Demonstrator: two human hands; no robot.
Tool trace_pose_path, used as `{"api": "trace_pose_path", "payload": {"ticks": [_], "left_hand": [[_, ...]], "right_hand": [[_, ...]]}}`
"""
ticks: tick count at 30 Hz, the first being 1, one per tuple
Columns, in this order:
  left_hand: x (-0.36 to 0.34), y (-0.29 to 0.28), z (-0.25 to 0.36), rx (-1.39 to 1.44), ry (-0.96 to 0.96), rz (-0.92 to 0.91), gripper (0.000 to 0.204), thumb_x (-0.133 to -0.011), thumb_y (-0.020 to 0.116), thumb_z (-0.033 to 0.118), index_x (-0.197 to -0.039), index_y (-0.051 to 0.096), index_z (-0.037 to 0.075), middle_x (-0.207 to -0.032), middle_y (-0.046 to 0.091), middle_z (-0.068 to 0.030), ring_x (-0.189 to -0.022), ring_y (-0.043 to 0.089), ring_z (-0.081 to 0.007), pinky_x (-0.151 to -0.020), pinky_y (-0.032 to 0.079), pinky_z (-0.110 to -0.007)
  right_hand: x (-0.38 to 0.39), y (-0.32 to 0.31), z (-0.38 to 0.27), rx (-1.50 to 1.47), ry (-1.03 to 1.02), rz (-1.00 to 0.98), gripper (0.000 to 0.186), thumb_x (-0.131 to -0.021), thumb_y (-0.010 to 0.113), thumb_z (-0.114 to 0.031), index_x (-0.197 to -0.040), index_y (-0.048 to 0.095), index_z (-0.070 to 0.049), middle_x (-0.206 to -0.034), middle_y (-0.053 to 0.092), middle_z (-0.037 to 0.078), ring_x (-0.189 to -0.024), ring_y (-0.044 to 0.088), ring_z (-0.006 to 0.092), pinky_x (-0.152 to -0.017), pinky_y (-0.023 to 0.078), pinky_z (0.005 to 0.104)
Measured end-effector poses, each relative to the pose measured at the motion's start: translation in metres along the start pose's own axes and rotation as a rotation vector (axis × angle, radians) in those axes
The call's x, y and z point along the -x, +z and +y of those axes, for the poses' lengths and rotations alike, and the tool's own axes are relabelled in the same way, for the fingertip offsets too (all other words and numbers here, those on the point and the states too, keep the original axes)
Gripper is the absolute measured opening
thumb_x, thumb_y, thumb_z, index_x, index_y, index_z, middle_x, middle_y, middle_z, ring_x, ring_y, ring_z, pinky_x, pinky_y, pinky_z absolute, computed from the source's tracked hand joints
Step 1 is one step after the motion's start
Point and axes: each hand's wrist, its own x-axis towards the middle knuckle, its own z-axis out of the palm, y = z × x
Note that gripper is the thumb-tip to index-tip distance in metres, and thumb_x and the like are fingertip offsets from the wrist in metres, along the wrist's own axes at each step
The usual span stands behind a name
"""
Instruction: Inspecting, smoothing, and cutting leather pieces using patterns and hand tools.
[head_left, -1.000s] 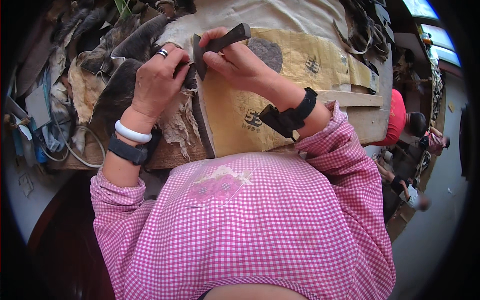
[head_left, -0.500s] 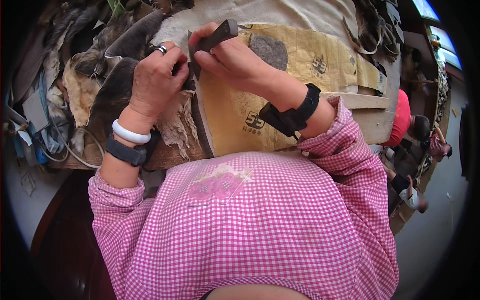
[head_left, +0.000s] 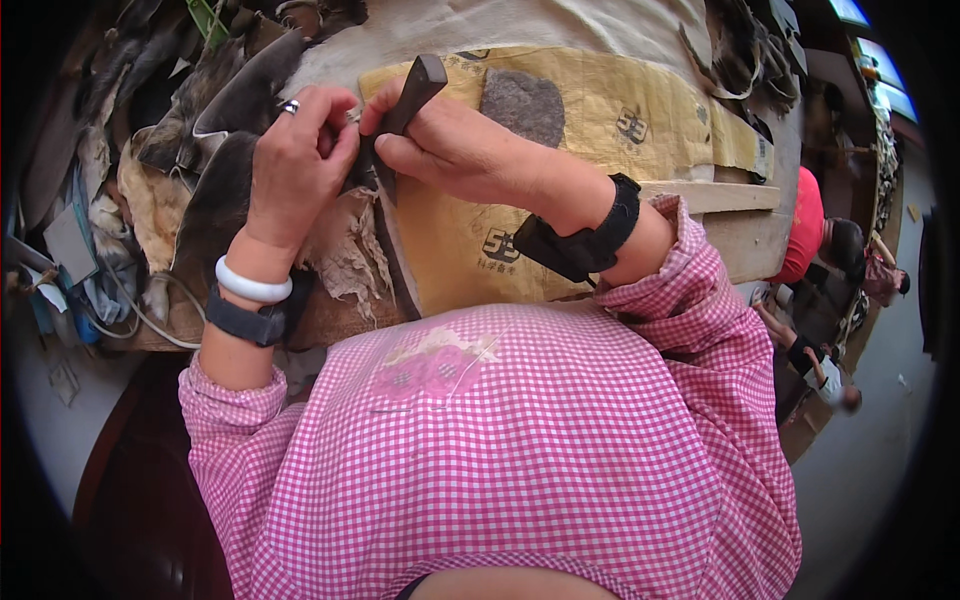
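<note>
My right hand (head_left: 455, 145) is closed around a dark knife (head_left: 417, 92). Its thick handle end sticks up above the fingers, and the narrow blade points down toward the board. Close beside it on the left, my left hand (head_left: 295, 165) has thumb and fingers pinched together at the edge of a piece of fur pelt (head_left: 350, 245). The pelt's pale, ragged skin side hangs below that hand toward the table's near edge. The fingers hide the exact spot where blade and pelt meet.
Yellow printed paper (head_left: 450, 250) covers the work surface, with a grey fuzzy pad (head_left: 522, 106) on it. Dark and tan pelts (head_left: 215, 215) are heaped at left. A wooden strip (head_left: 710, 198) lies at right. Other people, one in a red top (head_left: 803, 225), sit farther right.
Both hands have shifted slightly left, and the knife has tilted. The left thumb and fingers have moved up, closer to the right fingertips, with a pale tuft showing between them.
</note>
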Motion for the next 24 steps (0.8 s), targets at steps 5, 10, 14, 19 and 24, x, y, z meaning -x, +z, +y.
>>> {"api": "trace_pose_path", "payload": {"ticks": [5,10,14,19,24], "left_hand": [[0.002,0.000,-0.005,-0.179,0.179,-0.036,0.011,-0.080,0.067,0.006,-0.088,0.060,0.006,-0.079,0.060,-0.0079,-0.069,0.062,-0.0295,-0.059,0.050,-0.036],[0.001,-0.001,-0.005,-0.092,0.121,-0.027,0.008,-0.078,0.068,0.005,-0.083,0.061,0.005,-0.078,0.062,-0.0092,-0.067,0.062,-0.0291,-0.058,0.049,-0.035],[-0.001,-0.005,-0.001,0.046,-0.035,-0.054,0.004,-0.078,0.067,0.005,-0.080,0.063,0.003,-0.072,0.064,-0.0088,-0.061,0.063,-0.0209,-0.058,0.049,-0.030],[-0.003,-0.006,-0.004,0.182,-0.183,-0.059,0.003,-0.080,0.067,0.004,-0.082,0.066,0.002,-0.069,0.065,-0.0031,-0.060,0.060,-0.0077,-0.059,0.048,-0.023],[-0.004,-0.010,-0.011,0.341,-0.346,-0.082,0.001,-0.086,0.066,0.004,-0.087,0.066,0.003,-0.075,0.060,0.0074,-0.067,0.051,0.0015,-0.060,0.041,-0.015]], "right_hand": [[0.005,-0.007,-0.007,-0.026,-0.036,-0.003,0.021,-0.088,0.054,-0.015,-0.101,0.056,0.001,-0.086,0.062,0.021,-0.084,0.060,0.0378,-0.076,0.047,0.0418],[0.004,-0.012,-0.003,0.025,-0.038,-0.071,0.024,-0.093,0.055,-0.018,-0.111,0.052,-0.002,-0.088,0.057,0.012,-0.083,0.057,0.0253,-0.077,0.045,0.0362],[0.001,-0.011,-0.002,0.079,-0.102,-0.025,0.023,-0.091,0.059,-0.015,-0.108,0.053,0.000,-0.090,0.058,0.015,-0.087,0.058,0.0295,-0.078,0.046,0.0375],[-0.007,-0.014,-0.004,0.054,-0.057,0.001,0.024,-0.088,0.062,-0.013,-0.107,0.054,0.001,-0.092,0.059,0.016,-0.090,0.059,0.0313,-0.078,0.046,0.0384],[-0.018,-0.013,0.003,0.064,-0.019,0.053,0.024,-0.092,0.058,-0.016,-0.112,0.053,-0.004,-0.086,0.057,0.012,-0.079,0.059,0.0249,-0.073,0.046,0.0361]]}}
